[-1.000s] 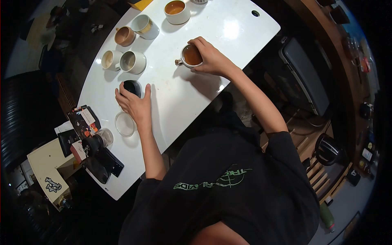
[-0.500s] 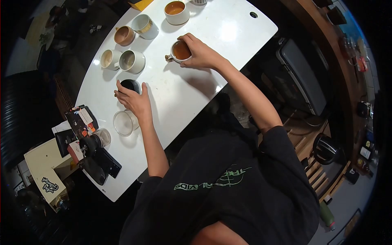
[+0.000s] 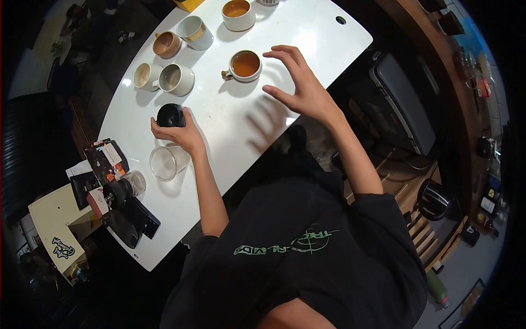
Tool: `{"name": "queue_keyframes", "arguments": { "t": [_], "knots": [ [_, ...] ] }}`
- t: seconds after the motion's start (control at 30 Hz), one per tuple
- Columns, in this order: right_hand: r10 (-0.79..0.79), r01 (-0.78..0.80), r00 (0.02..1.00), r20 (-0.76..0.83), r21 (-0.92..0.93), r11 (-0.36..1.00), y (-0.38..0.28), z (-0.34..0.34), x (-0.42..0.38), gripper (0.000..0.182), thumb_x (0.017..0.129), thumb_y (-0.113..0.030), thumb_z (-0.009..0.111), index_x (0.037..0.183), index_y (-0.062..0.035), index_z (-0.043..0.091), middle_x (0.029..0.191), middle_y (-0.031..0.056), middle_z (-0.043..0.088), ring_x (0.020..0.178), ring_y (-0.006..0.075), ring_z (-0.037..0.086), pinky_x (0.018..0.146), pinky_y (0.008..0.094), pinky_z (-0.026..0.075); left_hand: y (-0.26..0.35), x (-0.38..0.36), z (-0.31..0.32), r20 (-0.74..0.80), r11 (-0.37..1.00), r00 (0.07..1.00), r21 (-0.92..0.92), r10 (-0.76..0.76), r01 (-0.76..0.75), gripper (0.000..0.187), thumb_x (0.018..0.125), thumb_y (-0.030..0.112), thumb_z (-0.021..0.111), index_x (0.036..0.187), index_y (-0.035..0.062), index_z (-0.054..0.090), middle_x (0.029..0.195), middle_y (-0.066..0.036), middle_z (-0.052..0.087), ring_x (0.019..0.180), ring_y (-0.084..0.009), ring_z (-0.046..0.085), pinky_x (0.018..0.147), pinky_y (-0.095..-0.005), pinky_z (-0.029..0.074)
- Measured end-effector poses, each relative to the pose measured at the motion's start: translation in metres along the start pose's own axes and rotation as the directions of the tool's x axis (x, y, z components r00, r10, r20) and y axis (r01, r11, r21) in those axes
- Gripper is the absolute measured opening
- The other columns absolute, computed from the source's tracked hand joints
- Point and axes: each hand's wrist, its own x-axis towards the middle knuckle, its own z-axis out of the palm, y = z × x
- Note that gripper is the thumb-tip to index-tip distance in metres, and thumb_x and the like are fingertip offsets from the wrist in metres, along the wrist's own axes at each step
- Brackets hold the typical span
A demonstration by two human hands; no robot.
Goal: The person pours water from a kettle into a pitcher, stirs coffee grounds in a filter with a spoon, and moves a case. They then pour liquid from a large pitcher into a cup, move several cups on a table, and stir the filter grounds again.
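My left hand (image 3: 185, 134) is wrapped around a small black cup (image 3: 170, 114), thumb on one side and fingers on the other. Whether the cup rests on the table cannot be made out. To the right, my right hand (image 3: 302, 90) is in the air with fingers spread, holding nothing. Just left of its fingertips stands a pale cup (image 3: 244, 66) with an amber inside and a small brown handle, apart from the hand. A clear empty plastic cup (image 3: 167, 163) stands near my left wrist.
On the white table (image 3: 219, 148) stand a grey mug (image 3: 177, 80), a cream mug (image 3: 146, 77), a brown cup (image 3: 166, 45), a white-and-gold mug (image 3: 195, 33) and a white cup (image 3: 238, 16). A black phone (image 3: 141, 217) and a glass jar (image 3: 135, 183) lie toward the left end.
My right hand has let go of the amber-inside cup and drawn back to the right, fingers spreading. My left hand has closed round the black cup, which now shows more of its top.
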Motion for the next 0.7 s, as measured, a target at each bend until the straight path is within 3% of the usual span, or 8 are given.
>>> {"name": "queue_keyframes", "arguments": {
  "t": [0.17,0.27,0.33,0.43,0.57,0.63,0.7],
  "knots": [
    [0.024,-0.023,1.000,-0.016,0.012,1.000,-0.018,-0.012,-0.031,0.054,0.085,-0.025,0.073,0.133,-0.0119,0.051,0.138,0.0167,0.044,0.127,0.0380,0.048,0.105,0.0449,0.043,-0.018,-0.004,0.011,-0.029,0.997,0.997,0.023,0.069,-0.068,0.088,0.079,0.009,0.078,0.144,0.0022,0.019,0.141,-0.022,0.027,0.133,-0.0395,0.031,0.111,-0.0483,0.040],
    [0.057,-0.058,0.998,0.013,0.068,0.996,-0.026,-0.010,-0.049,0.052,0.085,-0.023,0.073,0.131,-0.0099,0.052,0.136,0.0169,0.045,0.125,0.0376,0.050,0.105,0.0443,0.043,-0.017,-0.015,0.009,-0.031,0.992,0.997,-0.098,0.076,-0.079,0.086,0.078,0.009,0.079,0.144,0.0022,0.023,0.143,-0.022,0.030,0.133,-0.0392,0.035,0.112,-0.0466,0.038],
    [0.085,-0.086,0.996,0.014,0.086,0.993,-0.025,-0.011,-0.055,0.052,0.084,-0.022,0.073,0.130,-0.0091,0.052,0.134,0.0172,0.046,0.124,0.0371,0.050,0.104,0.0442,0.043,-0.012,-0.031,0.006,0.055,0.963,0.986,-0.229,0.157,-0.140,0.085,0.077,0.007,0.080,0.143,0.0019,0.026,0.144,-0.023,0.034,0.132,-0.0380,0.039,0.113,-0.0449,0.035],
    [0.099,-0.097,0.995,-0.022,0.065,0.993,-0.026,-0.011,-0.063,0.051,0.084,-0.020,0.073,0.129,-0.0069,0.053,0.127,0.0173,0.051,0.118,0.0346,0.054,0.098,0.0419,0.047,-0.006,-0.059,-0.002,0.126,0.930,0.949,-0.273,0.288,-0.246,0.085,0.075,0.005,0.081,0.142,0.0023,0.028,0.144,-0.021,0.037,0.134,-0.0364,0.040,0.113,-0.0443,0.033],
    [0.131,-0.129,0.991,-0.007,0.109,0.986,-0.028,0.002,-0.076,0.046,0.089,-0.019,0.068,0.130,-0.0066,0.053,0.120,0.0158,0.056,0.107,0.0293,0.060,0.087,0.0361,0.050,0.020,-0.087,-0.021,0.269,0.803,0.848,-0.534,0.457,-0.263,0.089,0.073,0.004,0.082,0.139,0.0064,0.024,0.143,-0.023,0.037,0.133,-0.0383,0.040,0.111,-0.0472,0.034],
    [0.275,-0.272,0.960,0.059,0.442,0.855,-0.029,0.021,-0.085,0.045,0.095,-0.021,0.063,0.135,-0.0078,0.049,0.122,0.0167,0.056,0.103,0.0245,0.062,0.085,0.0346,0.050,0.039,-0.094,-0.033,0.296,0.722,0.763,-0.622,0.575,-0.303,0.092,0.072,0.005,0.084,0.140,0.0074,0.022,0.143,-0.025,0.037,0.131,-0.0390,0.043,0.109,-0.0473,0.038],
    [0.340,-0.396,0.917,0.208,0.573,0.718,-0.035,0.031,-0.099,0.047,0.102,-0.029,0.055,0.143,-0.0117,0.041,0.125,0.0161,0.055,0.102,0.0206,0.061,0.085,0.0327,0.050,0.051,-0.098,-0.041,0.354,0.658,0.662,-0.697,0.660,-0.283,0.094,0.071,0.005,0.085,0.139,0.0027,0.019,0.146,-0.024,0.033,0.130,-0.0329,0.045,0.109,-0.0409,0.042]
  ]
}}
